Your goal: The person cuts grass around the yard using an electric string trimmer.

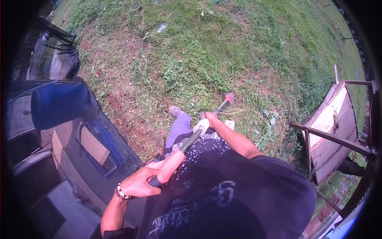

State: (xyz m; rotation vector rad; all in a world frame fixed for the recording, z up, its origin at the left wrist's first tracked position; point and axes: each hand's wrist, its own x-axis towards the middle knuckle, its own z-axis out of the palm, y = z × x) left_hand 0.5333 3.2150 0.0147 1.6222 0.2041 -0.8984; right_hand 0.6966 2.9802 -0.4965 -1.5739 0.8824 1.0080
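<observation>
A grass trimmer (pixel 192 140) with a dark shaft runs diagonally across the front of my body. My left hand (pixel 140 182), with a beaded bracelet at the wrist, is closed round its red-and-black rear end. Further down the shaft, beside a whitish grip (pixel 202 125), my right hand (pixel 211 118) is closed on the trimmer; its fingertips are partly hidden. The red trimmer head (pixel 229 96) is low over cut grass, just ahead of my feet. One shoe (pixel 175 111) shows to the left of the shaft.
Grass and weeds (pixel 179 71) cover the ground ahead, with bare reddish soil in patches. To the left stand a blue barrel (pixel 59 104) and boards. A wooden panel on a frame (pixel 332 133) stands at the right. A scrap of litter (pixel 162 27) lies farther off.
</observation>
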